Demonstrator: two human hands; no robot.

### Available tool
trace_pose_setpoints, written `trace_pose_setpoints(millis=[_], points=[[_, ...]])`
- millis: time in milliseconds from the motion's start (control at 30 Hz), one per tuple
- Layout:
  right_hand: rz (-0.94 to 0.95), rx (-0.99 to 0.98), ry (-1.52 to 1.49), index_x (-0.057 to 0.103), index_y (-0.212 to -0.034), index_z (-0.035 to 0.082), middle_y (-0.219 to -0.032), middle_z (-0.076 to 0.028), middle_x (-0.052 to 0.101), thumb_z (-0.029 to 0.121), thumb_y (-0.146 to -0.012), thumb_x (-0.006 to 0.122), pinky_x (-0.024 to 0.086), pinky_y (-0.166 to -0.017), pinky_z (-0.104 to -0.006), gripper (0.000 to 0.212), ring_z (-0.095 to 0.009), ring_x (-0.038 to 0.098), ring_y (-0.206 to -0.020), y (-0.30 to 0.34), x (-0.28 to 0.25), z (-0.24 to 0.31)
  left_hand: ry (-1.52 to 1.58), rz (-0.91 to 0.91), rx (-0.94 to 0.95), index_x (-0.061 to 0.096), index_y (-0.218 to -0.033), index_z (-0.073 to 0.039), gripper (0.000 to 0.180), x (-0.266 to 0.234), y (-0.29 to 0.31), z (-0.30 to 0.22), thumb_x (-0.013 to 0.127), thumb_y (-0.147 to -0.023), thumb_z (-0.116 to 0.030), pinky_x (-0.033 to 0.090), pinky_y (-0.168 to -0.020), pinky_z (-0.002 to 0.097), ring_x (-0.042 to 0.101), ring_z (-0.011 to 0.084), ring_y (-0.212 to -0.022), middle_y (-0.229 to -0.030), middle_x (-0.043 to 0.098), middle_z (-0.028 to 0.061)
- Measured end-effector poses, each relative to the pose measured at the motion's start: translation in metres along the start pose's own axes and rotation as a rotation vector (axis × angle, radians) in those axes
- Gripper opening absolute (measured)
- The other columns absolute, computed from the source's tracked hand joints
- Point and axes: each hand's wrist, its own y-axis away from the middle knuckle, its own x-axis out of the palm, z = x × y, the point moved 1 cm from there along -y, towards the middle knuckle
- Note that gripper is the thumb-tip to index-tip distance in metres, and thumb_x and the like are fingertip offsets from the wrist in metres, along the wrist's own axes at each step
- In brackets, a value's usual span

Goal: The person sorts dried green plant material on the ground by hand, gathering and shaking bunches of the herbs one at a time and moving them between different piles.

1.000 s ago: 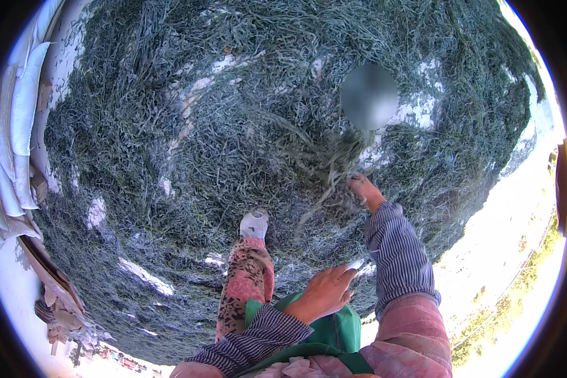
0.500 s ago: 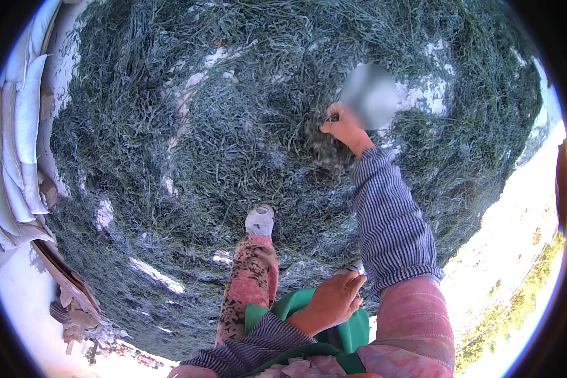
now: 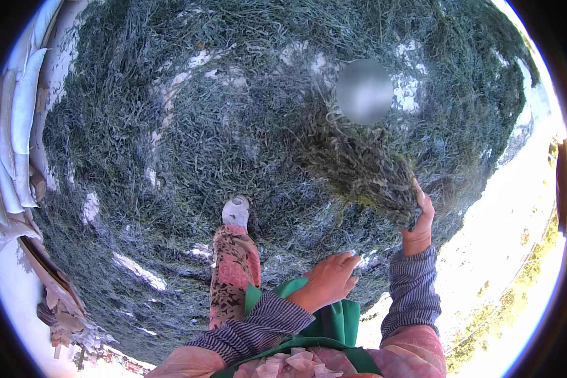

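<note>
The right hand (image 3: pixel 418 222) is gripping a clump (image 3: pixel 365 170) of green strands, raised clear of the spread (image 3: pixel 170 126) that is covering the pale ground (image 3: pixel 516 208). The lift is probably serving to loosen the strands so that they are not lying matted; that is a judgement. The clump is hanging to the left of and above the hand, and its lower right edge is sitting inside the grasp. The fingers (image 3: pixel 425 200) are curling over that edge from the right, with the thumb hidden behind the strands. The grip is appearing firm, though how deep the strands are reaching into the palm cannot be told.

The left hand (image 3: pixel 327 280) is holding nothing. Its fingers are relaxed and slightly spread, hovering low in front of the green apron (image 3: pixel 331 318), below the clump and apart from it.

A foot (image 3: pixel 236 211) in a light shoe is standing on the spread, the patterned trouser leg (image 3: pixel 233 271) coming down to it. White sacks (image 3: pixel 12 138) are lying stacked along the left rim. A blurred round patch is sitting above the clump.
</note>
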Motion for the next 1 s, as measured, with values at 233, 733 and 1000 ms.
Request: trace_pose_setpoints(millis=[233,733,1000], points=[[-0.114,0.371,0.077,0.048,-0.125,-0.004,-0.112,-0.016,0.061,0.025,-0.078,0.061,0.054,-0.080,-0.0357,0.057,-0.025,0.064,-0.089,0.100,-0.067,-0.033,0.038,0.066,-0.013,0.048,-0.126,-0.005,0.048,0.007,-0.004,-0.016,0.060,-0.083,-0.023,0.046,-0.091,0.0423,0.053,0.0334,-0.110,-0.125,0.051,0.0149],[-0.078,1.002,0.062,0.046,-0.131,0.000,-0.127,-0.014,0.053,0.036,-0.090,0.059,0.045,-0.094,-0.0430,0.056,-0.027,0.053,-0.116,0.276,-0.121,-0.118,1.453,-0.395,-0.402,0.048,-0.114,-0.004,0.034,0.018,-0.009,0.013,0.060,-0.082,-0.003,0.050,-0.077,0.0283,0.061,0.0166,-0.086,-0.096,0.060,0.0057],[-0.290,0.656,-0.129,0.055,-0.119,-0.001,-0.107,-0.012,0.065,0.016,-0.090,0.056,0.056,-0.077,-0.0341,0.034,-0.023,0.065,-0.091,0.115,-0.107,-0.084,0.548,0.079,-0.027,0.055,-0.118,-0.003,0.050,0.050,0.009,0.003,0.072,-0.071,-0.007,0.045,-0.089,0.0308,0.059,0.0184,-0.099,-0.108,0.063,0.0112]])
